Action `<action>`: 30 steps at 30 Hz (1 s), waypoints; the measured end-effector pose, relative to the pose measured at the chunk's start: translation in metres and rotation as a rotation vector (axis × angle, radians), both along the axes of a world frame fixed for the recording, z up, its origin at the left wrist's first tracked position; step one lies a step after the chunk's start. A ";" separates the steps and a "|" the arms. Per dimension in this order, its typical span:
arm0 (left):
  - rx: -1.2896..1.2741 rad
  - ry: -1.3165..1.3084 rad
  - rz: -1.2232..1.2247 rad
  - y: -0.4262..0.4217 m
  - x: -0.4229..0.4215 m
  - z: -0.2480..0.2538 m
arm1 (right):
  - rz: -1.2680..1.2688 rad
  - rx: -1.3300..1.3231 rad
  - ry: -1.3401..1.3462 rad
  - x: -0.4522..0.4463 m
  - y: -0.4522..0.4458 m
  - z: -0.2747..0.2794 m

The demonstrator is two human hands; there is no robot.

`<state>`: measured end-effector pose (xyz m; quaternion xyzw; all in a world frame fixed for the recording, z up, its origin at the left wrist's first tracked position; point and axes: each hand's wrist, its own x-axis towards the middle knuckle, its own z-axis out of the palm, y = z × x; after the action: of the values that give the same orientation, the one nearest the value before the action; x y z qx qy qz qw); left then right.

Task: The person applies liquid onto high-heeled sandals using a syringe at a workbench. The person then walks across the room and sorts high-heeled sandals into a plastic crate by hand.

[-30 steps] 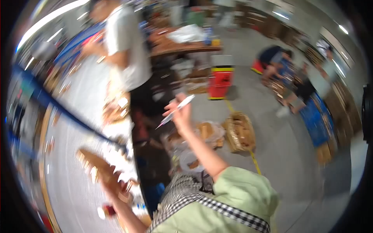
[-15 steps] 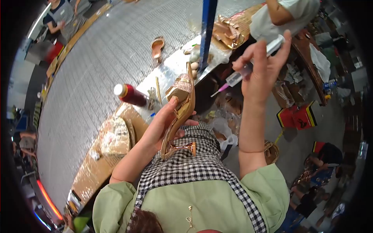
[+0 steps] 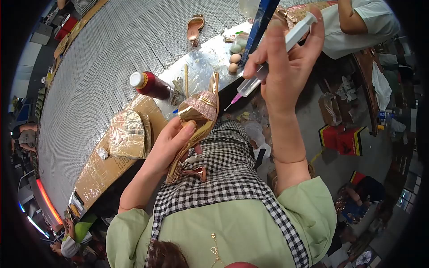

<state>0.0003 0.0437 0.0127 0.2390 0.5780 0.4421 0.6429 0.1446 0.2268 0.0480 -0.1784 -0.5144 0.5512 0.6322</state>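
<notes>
A gold high-heeled sandal (image 3: 203, 109) with a glittery strap is held by my left hand (image 3: 175, 142), thumb inside and fingers behind the sole. Its toe points up toward the bench and its heel hangs near my checked apron (image 3: 219, 156). My right hand (image 3: 288, 73) is wrapped round a syringe (image 3: 253, 85), thumb end at the plunger. The pink needle tip points down and left, close to the sandal's toe but apart from it. A dark red bottle (image 3: 154, 85) with a white cap stands on the bench beyond my left hand.
Another sandal (image 3: 195, 29) lies on the ridged conveyor (image 3: 120, 49). Two brown eggs (image 3: 234, 63) sit beside a blue post (image 3: 258, 33). A wrapped pad (image 3: 129, 134) rests on cardboard at left. A co-worker's sleeve (image 3: 373, 20) shows upper right; a red box (image 3: 342, 140) stands lower right.
The syringe in my right hand has moved left and its needle is nearer the sandal. My left hand has shifted slightly left and turned the sandal so its strap faces me more.
</notes>
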 end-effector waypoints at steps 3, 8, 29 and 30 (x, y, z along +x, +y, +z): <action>-0.026 -0.063 -0.034 0.005 0.000 0.008 | 0.010 -0.098 -0.002 -0.004 0.001 -0.009; -0.086 -0.077 -0.058 0.010 -0.002 0.008 | 0.049 -0.088 -0.038 -0.007 0.007 -0.013; -0.114 -0.076 -0.062 0.022 -0.009 0.007 | 0.206 -0.139 -0.020 -0.017 0.018 -0.017; -0.087 -0.095 -0.053 0.021 -0.009 0.003 | 0.207 -0.142 -0.020 -0.017 0.018 -0.017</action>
<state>-0.0088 0.0646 0.0152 0.2050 0.5591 0.4103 0.6906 0.1273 0.2452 0.0306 -0.1743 -0.4961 0.6467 0.5525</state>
